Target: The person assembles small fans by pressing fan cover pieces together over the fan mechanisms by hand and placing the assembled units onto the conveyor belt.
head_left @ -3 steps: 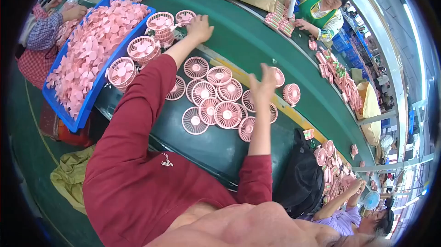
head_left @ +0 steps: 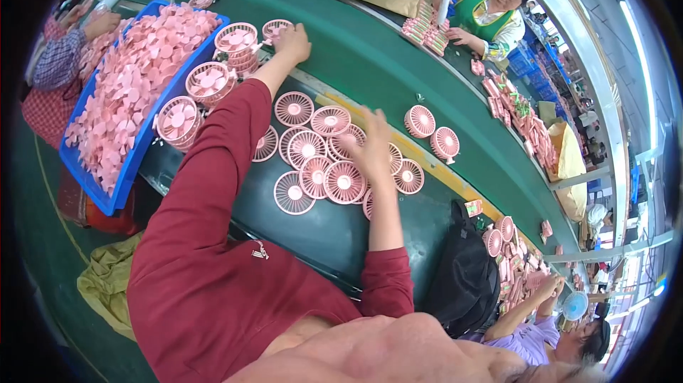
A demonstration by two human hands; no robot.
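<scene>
The left hand (head_left: 293, 43), on a dark red sleeve, reaches far forward and lies closed over a round pink plastic fan grille (head_left: 276, 28) at the far end of the green worktop (head_left: 370, 63); whether it grips the grille or only rests on it cannot be told. Just to the left of that hand stand stacks of pink grilles (head_left: 235, 45), and beyond them a blue plastic crate (head_left: 135, 162) heaped with small pink fan blades (head_left: 124, 91).

The right hand (head_left: 371, 147) is blurred, fingers spread wide, hovering over a cluster of flat pink grilles (head_left: 327, 169) lying face up on the worktop; it appears to hold nothing, though contact with the pieces beneath cannot be confirmed. To the right of this hand two more pink grilles (head_left: 432, 132) lie apart from the cluster. A black bag (head_left: 466, 276) sits near the right elbow.

Another person in a green apron (head_left: 487, 16) works at the far side of the worktop, well apart from both hands.
</scene>
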